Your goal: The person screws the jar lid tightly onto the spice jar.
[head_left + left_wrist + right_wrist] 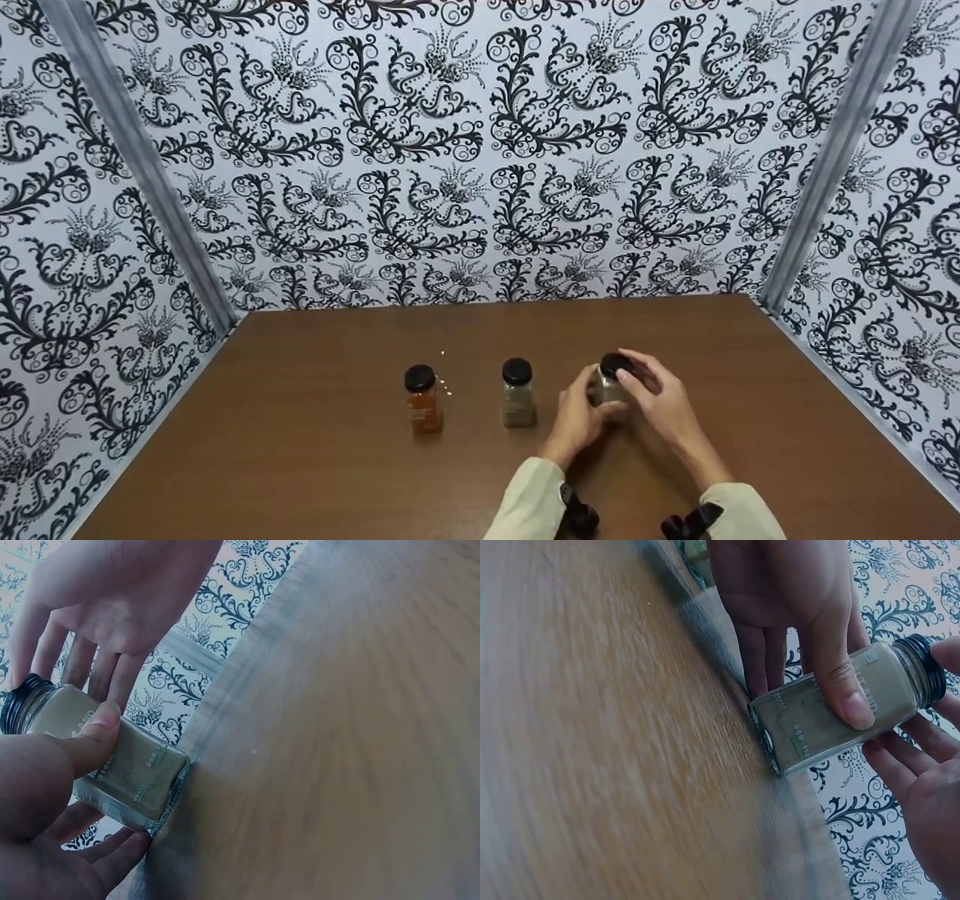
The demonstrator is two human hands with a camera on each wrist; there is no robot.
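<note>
My left hand (576, 418) grips a square glass spice jar (142, 769) of grey-brown powder, its thumb lying across the printed front. The fingers and thumb of my right hand (670, 405) pinch the jar's black lid (928, 671), which sits on the neck. In the right wrist view, the right hand's other fingers spread behind the jar. The jar's base is right at the tabletop in both wrist views. To the left of the hands, a second jar of grey-brown powder (518, 405) stands upright with a black lid.
Farther left stands a jar of orange-red powder (426, 414) with a black lid. Small white specks (444, 384) lie beside it on the brown wooden table (315, 465). Black-and-white patterned walls (480, 150) enclose the table at the back and sides.
</note>
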